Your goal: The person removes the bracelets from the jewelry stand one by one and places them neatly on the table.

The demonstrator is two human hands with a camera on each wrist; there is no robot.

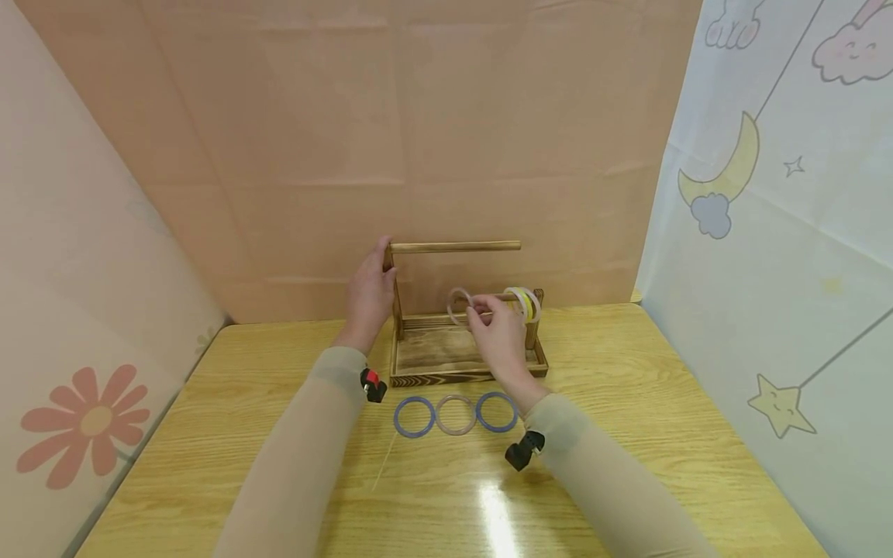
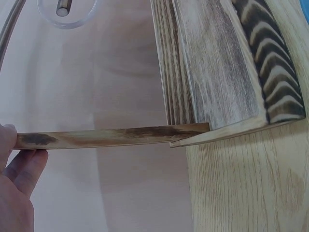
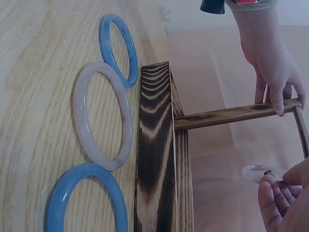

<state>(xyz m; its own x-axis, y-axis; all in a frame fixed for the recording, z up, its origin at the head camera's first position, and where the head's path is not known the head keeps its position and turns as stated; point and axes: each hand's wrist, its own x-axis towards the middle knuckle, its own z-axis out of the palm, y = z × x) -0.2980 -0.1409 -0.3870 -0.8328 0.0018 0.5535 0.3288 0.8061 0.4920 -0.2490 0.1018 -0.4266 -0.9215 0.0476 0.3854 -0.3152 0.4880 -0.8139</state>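
Left hand [image 1: 370, 297] has its grip round the top of the rack's upright [image 1: 397, 302]. Blue ring [image 1: 415, 435], pinkish ring [image 1: 456, 433], another blue ring [image 1: 497, 431] on the surface [image 1: 279, 434] out front. Right hand [image 1: 501, 341]'s pinching a pale ring [image 1: 449, 310] at the lower bar [image 1: 499, 296]'s tip.

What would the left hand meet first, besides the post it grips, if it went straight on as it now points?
Most likely the peach-coloured backdrop: in the head view, the left hand, gripping the wooden post, points toward it. The depth between is unclear.
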